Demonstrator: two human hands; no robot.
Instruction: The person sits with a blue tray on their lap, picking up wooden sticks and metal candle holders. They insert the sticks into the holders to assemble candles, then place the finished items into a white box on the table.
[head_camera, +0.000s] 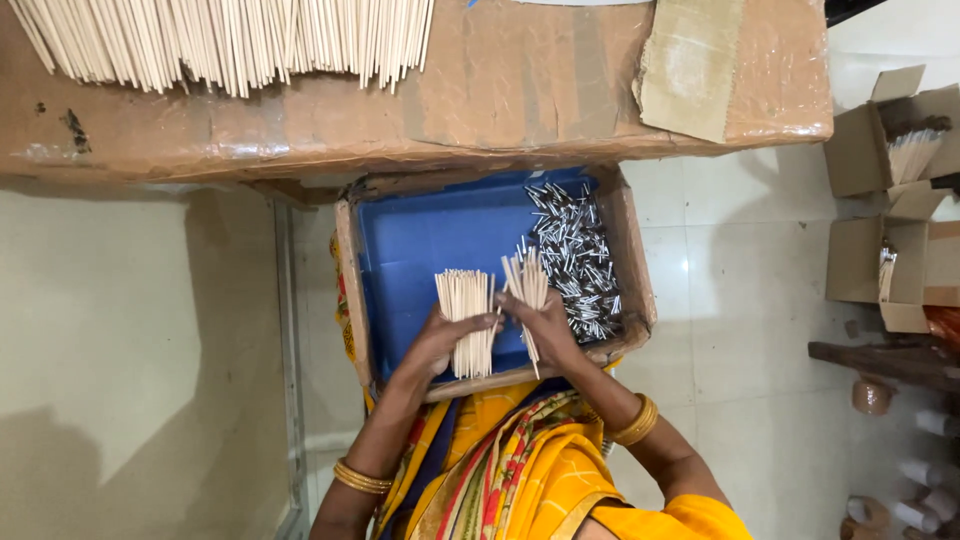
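Observation:
My left hand (442, 341) grips a bundle of thin pale wooden sticks (466, 305), held upright over a blue-lined cardboard tray (420, 240) resting on my lap. My right hand (545, 325) holds a smaller fan of the same sticks (527, 285), some with metal tips, right beside the bundle. A heap of small silver metal caps (577, 255) fills the tray's right side, just past my right hand. Both wrists wear gold bangles.
A cardboard-covered table (520, 90) spans the top, with a wide row of loose sticks (230, 40) on it. Open cardboard boxes (895, 190) with more sticks stand on the tiled floor at right, near paper rolls (925, 500).

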